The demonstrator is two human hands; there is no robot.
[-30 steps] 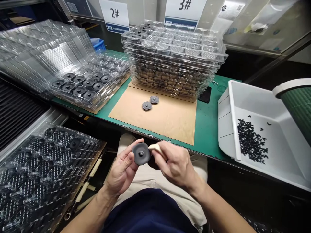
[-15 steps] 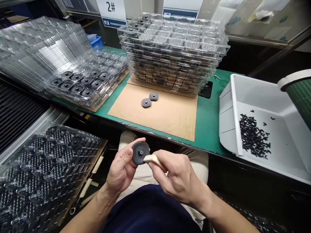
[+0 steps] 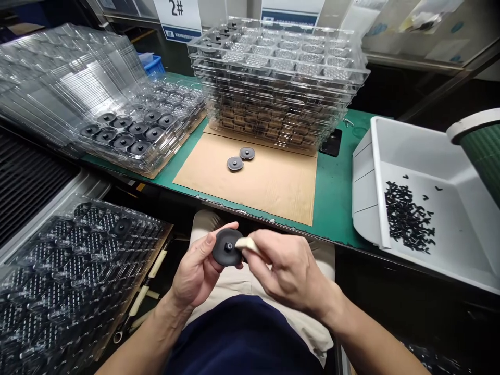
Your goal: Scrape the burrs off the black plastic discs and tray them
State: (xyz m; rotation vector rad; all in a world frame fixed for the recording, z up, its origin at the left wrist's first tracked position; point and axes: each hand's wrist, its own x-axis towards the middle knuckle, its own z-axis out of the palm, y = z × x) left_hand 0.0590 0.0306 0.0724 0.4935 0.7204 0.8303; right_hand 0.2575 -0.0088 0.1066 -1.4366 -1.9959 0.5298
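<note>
Above my lap, my left hand grips a round black disc by its left edge, thumb on its face. The disc is tilted toward me and has a small raised stub at its centre. My right hand is closed around a flat, cream-coloured piece whose kind I cannot make out. The tip of that piece lies at the disc's right side, close to the stub. Two similar black discs, a nearer one and a farther one, lie on a cardboard sheet on the green table.
A tall stack of clear plastic trays stands behind the cardboard. To the left, an open clear tray holds several black discs; more stacked trays sit lower. A white bin at right contains small black pieces.
The cream-coloured piece has shifted slightly up along the disc's right side, with my right hand. The disc has turned a little and moved slightly right in my left hand.
</note>
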